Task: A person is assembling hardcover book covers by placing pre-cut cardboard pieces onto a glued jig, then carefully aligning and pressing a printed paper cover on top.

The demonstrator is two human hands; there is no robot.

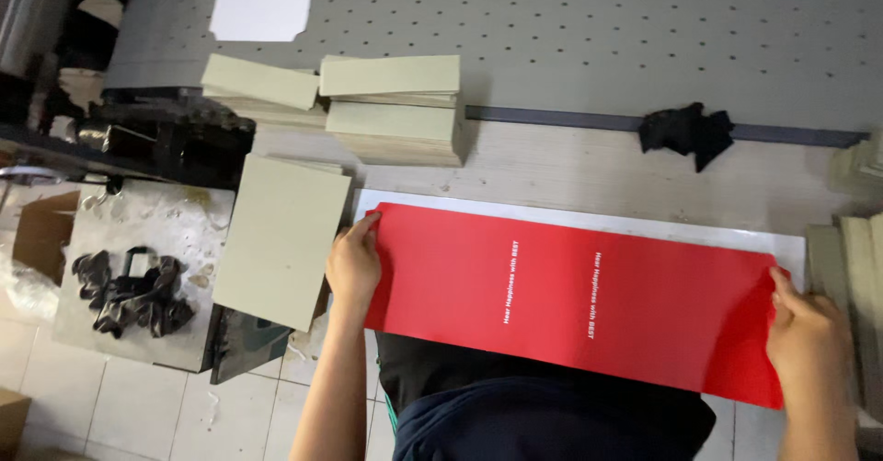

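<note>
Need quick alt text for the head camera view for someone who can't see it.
A person's left hand and right hand hold the two ends of a long red sheet over a white board; grey card stacks sit beyond.

Red sheet [570, 295], centre frame: smooth paper or thin card with a slight sheen. Grey boards [280, 240] and stacked strips [395, 111], upper left: matt, rough-looking greyboard. Table [598, 167] looked like bare, worn wood; the panel [644, 28] along the top was matt grey and perforated. Black rag [688, 132], upper right: crumpled cloth. Floor tiles [110, 406], lower left: glazed and dirty.
</note>
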